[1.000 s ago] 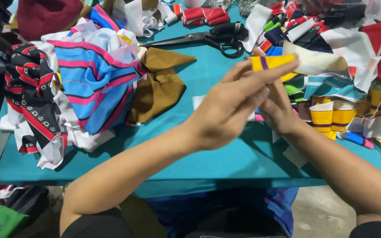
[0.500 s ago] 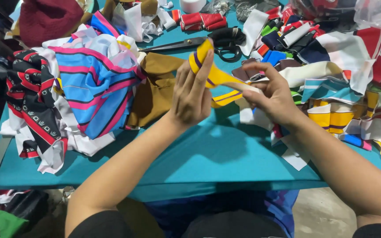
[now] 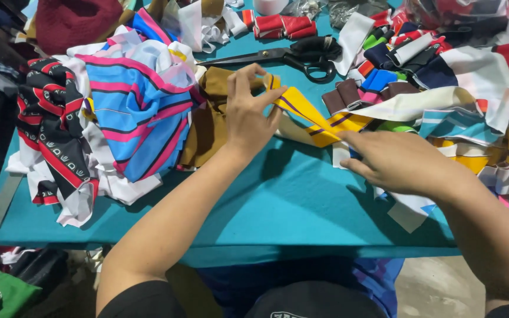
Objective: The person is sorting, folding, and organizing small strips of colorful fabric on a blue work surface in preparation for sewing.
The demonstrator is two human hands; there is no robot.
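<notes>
A yellow fabric strip with a dark purple stripe is stretched above the teal table. My left hand pinches its far end near the brown cloth. My right hand grips the near end, where the strip folds, its fingers curled over the fabric. The two hands are about a hand's width apart.
A heap of blue, pink and white striped cloth and black-red printed cloth lies at the left. Black scissors lie at the back. Several mixed fabric strips cover the right side. Red folded pieces sit behind.
My left hand has moved left and away from the right hand, drawing the yellow strip out longer. My right hand has dropped lower toward the table.
</notes>
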